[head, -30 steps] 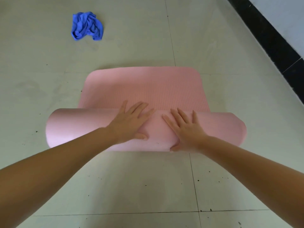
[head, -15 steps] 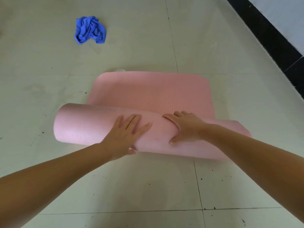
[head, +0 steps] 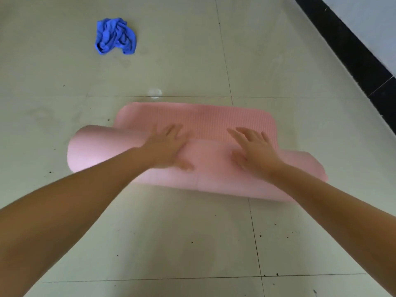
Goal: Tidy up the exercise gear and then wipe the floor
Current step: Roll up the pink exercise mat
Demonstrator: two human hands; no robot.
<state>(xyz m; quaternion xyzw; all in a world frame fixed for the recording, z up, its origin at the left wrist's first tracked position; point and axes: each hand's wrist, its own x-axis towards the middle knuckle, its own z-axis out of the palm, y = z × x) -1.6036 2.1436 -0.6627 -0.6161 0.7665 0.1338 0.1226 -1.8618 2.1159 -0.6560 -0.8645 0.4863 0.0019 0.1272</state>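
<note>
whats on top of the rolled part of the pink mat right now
Both hands lie on the pink mat roll: the left hand and right hand, fingers spread flat toward the unrolled strip. The mat under the palms is covered, as is the floor beneath the roll.

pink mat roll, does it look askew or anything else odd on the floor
Yes. The pink mat is rolling skewed: its left end sits farther forward than its right. A small wet-looking spot lies just beyond it, and dark specks dot the tiles.

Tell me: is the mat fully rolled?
No, partly rolled: a flat strip of the mat lies beyond the roll, with both hands pressing on the roll.
</note>
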